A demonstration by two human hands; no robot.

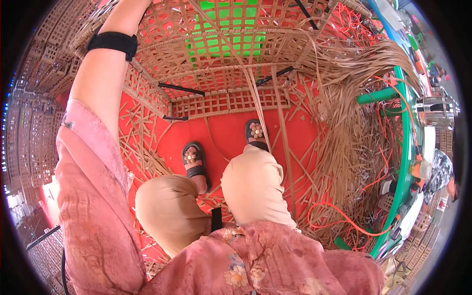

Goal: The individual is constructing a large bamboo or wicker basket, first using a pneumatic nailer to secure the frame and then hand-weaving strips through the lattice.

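Note:
A large openwork basket (227,69) of flat brown strips, with black rods in its frame, stands before me at the top of the head view. My left arm reaches up along its left side, with a black band (112,44) round the forearm. The hand itself lies beyond the upper edge, so its fingers and anything in them are hidden. Nowhere in the picture does my right hand show. Loose long strips (254,96) hang from the basket down toward my right foot.
A thick bundle of brown strips (349,98) spreads along the right. Cut scraps (142,152) litter the red floor covering (221,132). Orange cord (344,221) loops beside a green frame (405,142). A bright green plastic piece (223,46) shows through the basket. Stacked woven goods (29,128) stand left.

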